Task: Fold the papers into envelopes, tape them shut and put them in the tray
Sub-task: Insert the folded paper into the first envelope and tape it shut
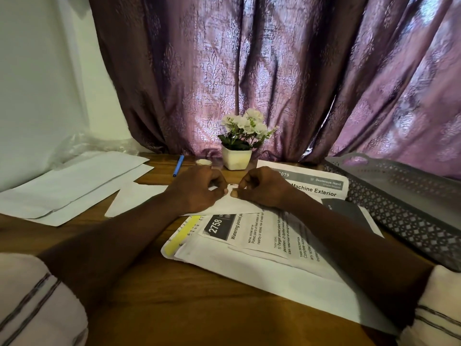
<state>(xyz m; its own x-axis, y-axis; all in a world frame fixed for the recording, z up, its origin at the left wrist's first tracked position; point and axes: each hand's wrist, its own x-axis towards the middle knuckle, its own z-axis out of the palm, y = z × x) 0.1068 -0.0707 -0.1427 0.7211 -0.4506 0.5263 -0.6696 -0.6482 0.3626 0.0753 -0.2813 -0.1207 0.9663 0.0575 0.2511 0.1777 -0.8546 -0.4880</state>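
Observation:
A folded white paper [139, 198] lies on the wooden table, with its pointed flap under my fingertips. My left hand [197, 188] and my right hand [262, 186] meet over it, fingers curled. Between their thumbs and fingertips they pinch a short shiny strip of tape [232, 185] just above the paper. A small roll of tape [204, 162] stands behind my left hand. The grey perforated tray [399, 221] sits at the right, with nothing visible in it.
Printed sheets [249, 245] are spread under my right forearm. Folded white papers [74, 186] lie at the left. A blue pen [178, 166] and a white pot of flowers [237, 158] stand at the back, before a purple curtain [249, 71].

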